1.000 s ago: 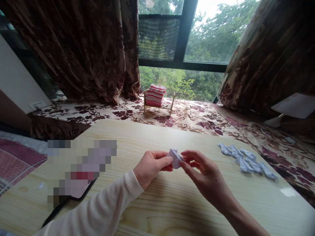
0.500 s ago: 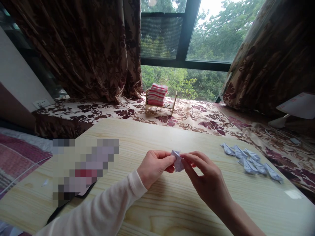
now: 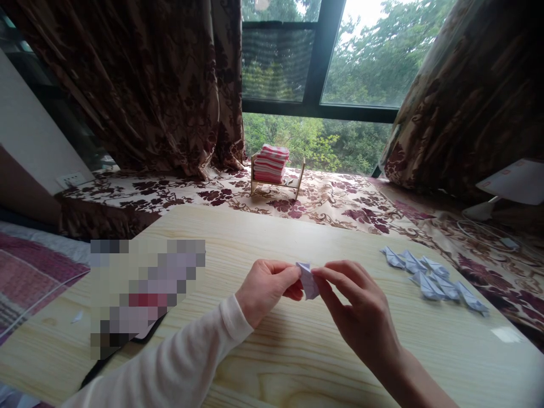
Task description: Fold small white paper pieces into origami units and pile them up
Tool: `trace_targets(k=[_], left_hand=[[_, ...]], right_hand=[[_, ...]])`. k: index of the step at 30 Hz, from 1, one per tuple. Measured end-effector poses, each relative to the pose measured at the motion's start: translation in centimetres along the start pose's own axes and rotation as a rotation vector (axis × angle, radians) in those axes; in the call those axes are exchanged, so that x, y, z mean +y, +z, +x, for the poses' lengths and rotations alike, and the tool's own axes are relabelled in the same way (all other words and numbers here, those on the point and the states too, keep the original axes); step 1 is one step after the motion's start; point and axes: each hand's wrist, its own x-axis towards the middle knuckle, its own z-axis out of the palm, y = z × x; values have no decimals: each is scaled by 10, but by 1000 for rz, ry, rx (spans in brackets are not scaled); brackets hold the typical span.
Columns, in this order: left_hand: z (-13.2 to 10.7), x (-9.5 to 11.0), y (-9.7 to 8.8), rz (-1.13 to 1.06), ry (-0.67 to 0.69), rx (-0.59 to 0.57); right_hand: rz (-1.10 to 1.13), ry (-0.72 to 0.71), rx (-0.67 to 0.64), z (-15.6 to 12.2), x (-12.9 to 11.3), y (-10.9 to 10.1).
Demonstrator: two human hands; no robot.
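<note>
A small folded piece of white paper (image 3: pixel 309 283) is held up above the wooden table (image 3: pixel 255 238), between my two hands. My left hand (image 3: pixel 272 286), in a cream sleeve, pinches its left side between thumb and fingers. On its right edge, the thumb and forefinger of my right hand (image 3: pixel 357 297) close on the paper. The fingers hide part of its folds. Several folded white paper pieces (image 3: pixel 429 285), pointed in shape, lie in two rows on the table to the right.
A blurred-out flat object (image 3: pixel 147 331) lies at the table's left, near a white paper scrap (image 3: pixel 77 316). Beyond the table, a small wooden stand (image 3: pixel 300 181) bears folded red-and-white cloths (image 3: pixel 271 163). A white lamp (image 3: pixel 512 181) stands at right on the patterned cloth.
The left fingers have shifted slightly left on the paper, so more of it shows. The right hand's fingers have moved very little.
</note>
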Motion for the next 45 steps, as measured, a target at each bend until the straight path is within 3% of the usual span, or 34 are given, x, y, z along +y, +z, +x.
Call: trace_targets(k=[15, 24, 30, 33, 38, 45], left_hand=[[-1, -3, 2, -45, -42, 34], [-1, 0, -1, -86, -56, -17], [2, -5, -3, -68, -37, 10], [4, -7, -4, 25, 20, 58], [2, -3, -2, 180, 206, 110], [-3, -4, 3, 313, 385, 107]], right_hand=[[-113, -194, -32, 3, -1, -4], [-158, -247, -50, 5, 0, -5], [-167, -293, -83, 5, -1, -6], [-48, -205, -110, 5, 0, -6], [217, 212, -70, 5, 3, -5], [438, 453, -253, 8, -6, -3]])
